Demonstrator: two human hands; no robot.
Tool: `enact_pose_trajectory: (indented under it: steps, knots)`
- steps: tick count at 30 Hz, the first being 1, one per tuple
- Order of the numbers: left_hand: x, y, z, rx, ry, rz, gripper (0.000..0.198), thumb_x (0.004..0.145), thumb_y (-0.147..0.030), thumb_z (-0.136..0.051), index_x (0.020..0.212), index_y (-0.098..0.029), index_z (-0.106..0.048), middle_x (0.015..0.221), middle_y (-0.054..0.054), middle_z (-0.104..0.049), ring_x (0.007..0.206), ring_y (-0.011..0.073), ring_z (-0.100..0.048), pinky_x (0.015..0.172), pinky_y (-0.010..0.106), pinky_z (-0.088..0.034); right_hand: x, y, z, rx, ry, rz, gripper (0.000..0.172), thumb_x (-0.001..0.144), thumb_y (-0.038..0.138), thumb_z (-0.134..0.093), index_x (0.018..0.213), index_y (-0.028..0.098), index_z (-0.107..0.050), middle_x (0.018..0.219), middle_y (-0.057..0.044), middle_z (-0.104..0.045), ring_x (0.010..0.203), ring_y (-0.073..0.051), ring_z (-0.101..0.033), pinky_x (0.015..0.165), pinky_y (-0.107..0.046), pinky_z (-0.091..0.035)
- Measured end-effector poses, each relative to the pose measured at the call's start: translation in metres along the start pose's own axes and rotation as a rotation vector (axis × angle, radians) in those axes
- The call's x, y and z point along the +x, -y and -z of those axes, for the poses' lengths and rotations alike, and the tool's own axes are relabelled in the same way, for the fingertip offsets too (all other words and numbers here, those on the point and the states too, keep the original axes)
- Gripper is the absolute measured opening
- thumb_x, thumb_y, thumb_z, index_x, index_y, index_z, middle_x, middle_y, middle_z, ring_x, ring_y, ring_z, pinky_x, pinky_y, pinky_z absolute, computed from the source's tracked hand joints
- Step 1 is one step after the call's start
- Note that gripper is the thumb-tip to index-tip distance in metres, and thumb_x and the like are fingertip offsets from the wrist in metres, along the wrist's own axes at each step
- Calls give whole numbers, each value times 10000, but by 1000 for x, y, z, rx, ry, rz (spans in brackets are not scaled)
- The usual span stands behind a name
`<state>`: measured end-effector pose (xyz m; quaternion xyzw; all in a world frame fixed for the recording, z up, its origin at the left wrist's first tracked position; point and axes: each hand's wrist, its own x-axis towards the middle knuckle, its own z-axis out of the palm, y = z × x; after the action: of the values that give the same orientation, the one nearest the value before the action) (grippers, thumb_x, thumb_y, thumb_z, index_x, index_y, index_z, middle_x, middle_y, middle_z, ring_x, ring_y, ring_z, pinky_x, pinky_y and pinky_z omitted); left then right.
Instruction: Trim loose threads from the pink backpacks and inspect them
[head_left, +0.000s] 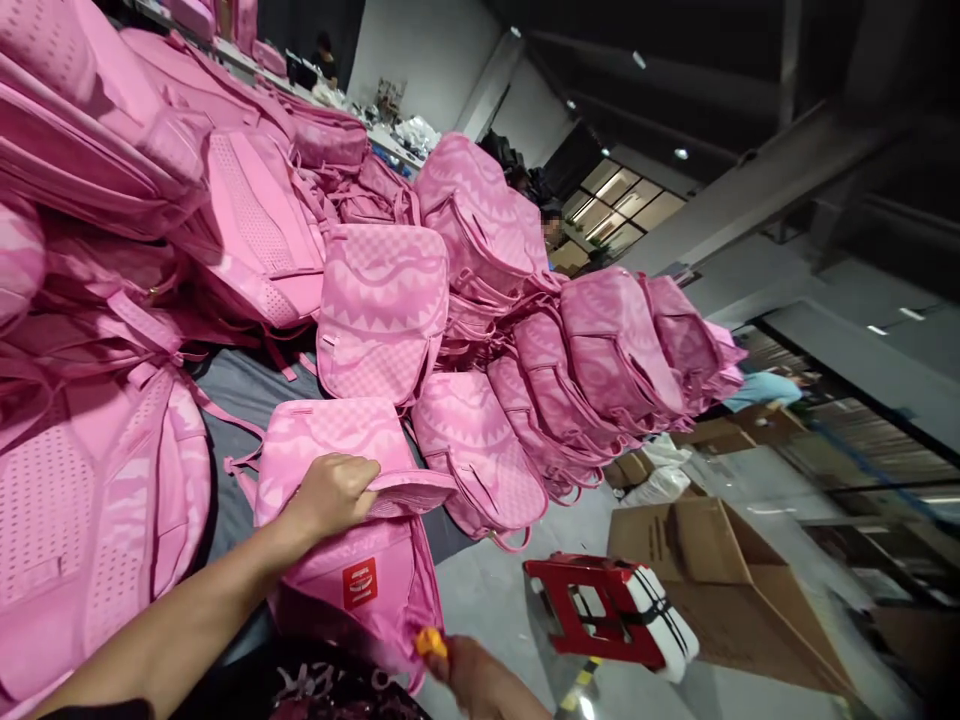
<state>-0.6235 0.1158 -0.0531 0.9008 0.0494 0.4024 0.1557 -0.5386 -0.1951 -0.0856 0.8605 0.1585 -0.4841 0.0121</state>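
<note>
Pink backpacks (pixel 480 230) crowd the table (pixel 240 390). My left grip (pixel 334 495) clasps one flap (pixel 411 490), lower centre. I cannot tell the blurred right grip (pixel 480 680).

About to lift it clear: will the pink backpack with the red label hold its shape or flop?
Probably floppy: the pink backpack folds where the left hand grips its top. Likely light, since it looks flat and unfilled. Its loose strap may snag neighbours.

We find pink backpacks (pixel 480 250) piled across the surface (pixel 240 385), leaving only a narrow dark strip bare. Rightward, bare floor (pixel 487 600) opens before the red stool (pixel 607 612) and cardboard box (pixel 712 580).
</note>
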Motion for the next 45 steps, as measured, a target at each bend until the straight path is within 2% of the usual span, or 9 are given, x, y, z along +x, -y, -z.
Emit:
enact_pose_trajectory:
  steps: [3, 7, 11, 18, 22, 27, 31, 38, 45]
  knots:
    - [8, 7, -5, -48, 13, 20, 138, 729, -125, -501, 628, -205, -547, 554, -5, -594, 521, 153, -565, 529, 296, -323, 0, -6, -20, 363, 253, -38, 271, 907, 441, -613, 905, 170, -634, 534, 21, -572, 441, -132, -548, 510, -240, -453]
    - [11, 16, -8, -101, 117, 99, 154, 764, -180, -516, 625, -204, -578, 559, 13, -606, 541, 162, -565, 527, 290, -288, 14, -3, -12, 974, 224, -186, 424, 982, 505, -456, 740, 164, -530, 454, 39, -432, 341, -86, -358, 375, -205, -287]
    - [11, 22, -15, -109, 181, 167, 166, 787, -250, -526, 657, -198, -614, 574, 13, -608, 556, 159, -563, 545, 278, -310, 44, 4, -18, 1229, 227, -201, 478, 1016, 574, -288, 788, 195, -469, 476, 92, -291, 360, -66, -241, 385, -180, -266]
    - [22, 23, -17, -137, 64, 185, 279, 853, -339, -538, 640, -180, -623, 528, -8, -552, 503, 116, -504, 528, 240, -299, 62, 42, -49, 1498, 345, -2, 482, 1006, 605, -266, 915, 207, -521, 500, 102, -213, 387, -74, -143, 409, -184, -247]
    - [28, 20, -16, -126, 36, 183, 258, 837, -335, -571, 649, -171, -636, 534, -8, -556, 503, 108, -490, 527, 238, -302, 58, 38, -54, 1524, 355, 104, 514, 969, 687, -288, 907, 219, -492, 500, 102, -191, 402, -69, -123, 404, -180, -207]
    - [31, 10, -14, -94, 16, 159, 229, 817, -314, -584, 643, -174, -634, 517, -16, -527, 488, 103, -459, 520, 244, -287, 55, 28, -58, 1429, 470, 188, 500, 905, 697, -469, 914, 198, -511, 498, 95, -339, 379, -48, -214, 382, -165, -228]
    - [28, 5, -14, -76, 32, 157, 206, 796, -305, -578, 641, -177, -626, 521, -15, -526, 498, 106, -456, 525, 245, -285, 36, 2, -29, 1050, 498, 256, 445, 888, 631, -559, 933, 189, -545, 482, 79, -443, 346, -72, -350, 347, -175, -297]
    - [23, -1, -11, -48, 77, 212, 246, 800, -360, -570, 635, -180, -599, 530, -15, -483, 502, 111, -430, 538, 260, -261, -14, -59, 66, 498, 97, 115, 433, 816, 599, -684, 771, 186, -562, 451, 19, -507, 318, -94, -434, 324, -198, -267]
    - [19, -8, -5, 4, 105, 212, 237, 794, -349, -554, 623, -188, -592, 526, -12, -495, 505, 121, -448, 533, 256, -264, -21, -35, 55, 767, -115, 324, 544, 814, 758, -470, 798, 214, -456, 438, 93, -358, 369, -80, -350, 388, -211, -345]
